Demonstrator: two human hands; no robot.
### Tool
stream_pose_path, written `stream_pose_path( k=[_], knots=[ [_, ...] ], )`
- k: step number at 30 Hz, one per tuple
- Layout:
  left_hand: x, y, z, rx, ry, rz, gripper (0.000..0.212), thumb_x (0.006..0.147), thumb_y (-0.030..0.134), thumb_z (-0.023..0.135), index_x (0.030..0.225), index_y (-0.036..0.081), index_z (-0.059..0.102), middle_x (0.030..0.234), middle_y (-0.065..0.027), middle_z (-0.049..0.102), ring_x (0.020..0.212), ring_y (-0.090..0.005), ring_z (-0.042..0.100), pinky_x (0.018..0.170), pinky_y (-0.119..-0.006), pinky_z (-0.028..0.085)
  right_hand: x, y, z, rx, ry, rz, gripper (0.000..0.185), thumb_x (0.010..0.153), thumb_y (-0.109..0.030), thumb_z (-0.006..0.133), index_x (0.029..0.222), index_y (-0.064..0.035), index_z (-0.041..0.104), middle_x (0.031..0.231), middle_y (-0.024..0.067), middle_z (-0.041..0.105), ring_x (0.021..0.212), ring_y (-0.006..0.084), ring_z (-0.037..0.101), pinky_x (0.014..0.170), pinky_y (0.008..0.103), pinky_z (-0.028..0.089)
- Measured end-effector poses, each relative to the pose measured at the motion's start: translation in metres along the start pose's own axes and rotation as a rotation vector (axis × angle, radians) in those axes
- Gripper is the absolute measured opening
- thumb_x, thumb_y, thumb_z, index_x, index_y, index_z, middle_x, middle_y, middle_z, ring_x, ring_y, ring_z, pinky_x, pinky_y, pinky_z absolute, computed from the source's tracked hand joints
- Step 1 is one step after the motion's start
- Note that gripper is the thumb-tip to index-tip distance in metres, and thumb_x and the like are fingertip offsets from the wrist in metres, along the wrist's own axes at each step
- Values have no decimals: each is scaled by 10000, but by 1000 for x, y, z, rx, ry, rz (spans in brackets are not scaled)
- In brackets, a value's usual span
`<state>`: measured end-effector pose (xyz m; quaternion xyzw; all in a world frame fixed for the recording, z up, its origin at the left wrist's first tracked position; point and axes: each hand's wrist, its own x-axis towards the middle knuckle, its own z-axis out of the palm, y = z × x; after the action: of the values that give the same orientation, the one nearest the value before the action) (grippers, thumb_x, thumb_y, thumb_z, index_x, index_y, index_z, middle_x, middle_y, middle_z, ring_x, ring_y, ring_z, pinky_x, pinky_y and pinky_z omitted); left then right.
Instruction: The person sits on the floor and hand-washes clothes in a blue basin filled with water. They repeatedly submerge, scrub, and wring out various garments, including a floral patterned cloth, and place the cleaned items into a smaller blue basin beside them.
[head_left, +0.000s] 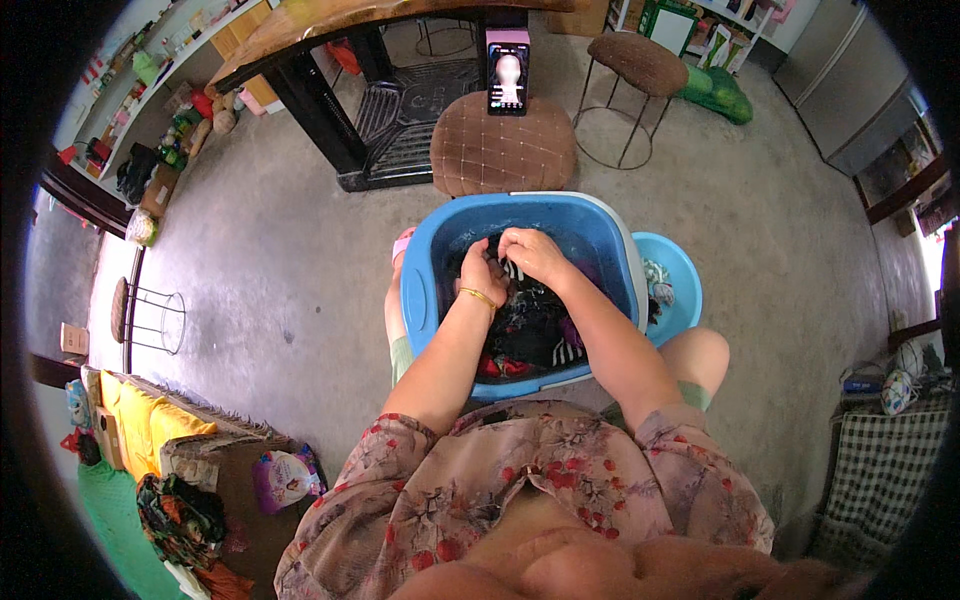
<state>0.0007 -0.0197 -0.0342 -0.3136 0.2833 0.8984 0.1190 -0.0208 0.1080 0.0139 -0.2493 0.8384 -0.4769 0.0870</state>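
A large blue plastic tub (420, 281) stands between my knees, with water and dark clothes (525, 322) in it. Among the clothes are black-and-white striped parts and a red part. My left hand (484, 274), with a gold bracelet at the wrist, is over the tub, palm turned up, with dark wet cloth at its fingers. Close beside it, my right hand (532, 255) has its fingers bent down on a black-and-white striped piece of the cloth (514, 270). The fingertips of both hands are partly hidden.
A smaller light-blue basin (694, 289) holding some cloth stands against the tub's right side. Beyond the tub, a phone (508, 79) stands upright on a brown padded stool (502, 150). Farther off are a wooden-topped table (300, 37) and another stool (637, 64).
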Motion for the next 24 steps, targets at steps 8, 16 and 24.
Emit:
stream_pose_path(
  k=[8,16,24],
  knots=[
    [17,3,-31,-125,-247,-32,295,919,354,431,862,111,589,827,-69,623,794,-232,580,729,-389,462,-27,-64,23,63,116,-347,112,781,-174,550,811,-72,584,723,144,645,724,332,645,636,428,496],
    [-50,-16,20,158,100,15,138,893,269,492,954,178,575,925,-8,633,894,-175,585,634,-385,437,-2,-15,-7,-520,291,191,181,844,-210,473,931,-65,537,782,191,663,738,383,645,671,487,502],
    [-40,-16,5,-61,129,62,324,889,287,464,1148,100,522,1162,-80,569,1104,-293,496,963,-470,353,-6,9,-16,-326,-43,152,329,763,-234,579,1060,-93,565,1088,274,584,1017,429,553,850,487,459]
  ],
)
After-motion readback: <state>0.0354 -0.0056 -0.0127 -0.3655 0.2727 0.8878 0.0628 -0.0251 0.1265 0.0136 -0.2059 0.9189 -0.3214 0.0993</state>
